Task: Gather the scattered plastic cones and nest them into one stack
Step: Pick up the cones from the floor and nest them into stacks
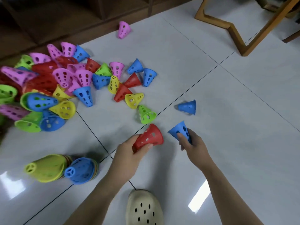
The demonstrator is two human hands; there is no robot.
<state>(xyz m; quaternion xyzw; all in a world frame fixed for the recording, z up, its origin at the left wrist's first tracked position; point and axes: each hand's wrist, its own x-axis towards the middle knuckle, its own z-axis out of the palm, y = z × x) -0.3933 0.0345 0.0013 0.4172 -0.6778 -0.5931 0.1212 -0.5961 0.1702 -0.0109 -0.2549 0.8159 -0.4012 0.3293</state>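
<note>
My left hand [129,153] grips a red perforated cone [150,137] by its narrow end, wide mouth pointing up and right. My right hand [193,144] holds a blue cone [179,129] with its wide rim toward the red one; a small gap separates the two. A green cone [146,113] and another blue cone [188,107] lie on the floor just beyond my hands. A big heap of pink, red, blue, green and yellow cones [53,83] covers the left. Two short nested stacks lie on their sides at lower left, one yellow-topped [45,169], one blue-topped [81,170].
A lone pink cone [123,29] lies far back near dark wooden shelving [48,17]. A wooden chair leg frame [240,28] stands at top right. My beige clog [143,207] rests on the white tiled floor [235,127] at the bottom centre.
</note>
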